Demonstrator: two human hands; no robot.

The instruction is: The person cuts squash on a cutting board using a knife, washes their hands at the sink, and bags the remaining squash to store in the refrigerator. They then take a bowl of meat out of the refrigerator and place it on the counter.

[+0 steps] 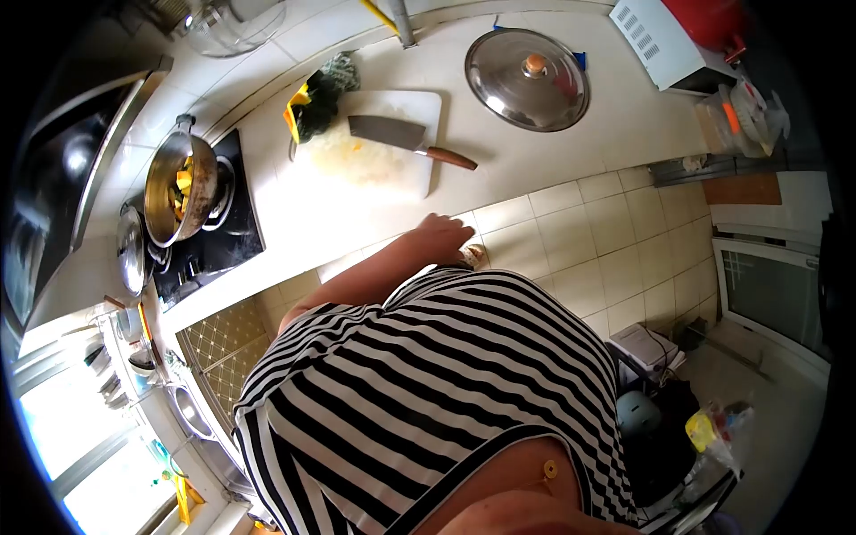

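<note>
My left hand [441,237] hangs in front of my striped shirt [428,366], just off the counter's front edge. Its fingers look bent, but too little of them shows to say whether they are closed; no object is visible in it. The nearest things on the counter are a white cutting board [432,111] and a cleaver [388,132] lying on it, its wooden handle past the board's right edge. Pale wet bits are spread over the board. Dark green pumpkin pieces [316,107] with yellow flesh sit at its left end. My right hand is out of view.
A steel pot [207,187] with yellow chunks stands on the black stove [245,209] at left. One lid [132,254] is beside the stove; a larger lid [508,80] lies on the counter. A white appliance [664,40] stands at back right.
</note>
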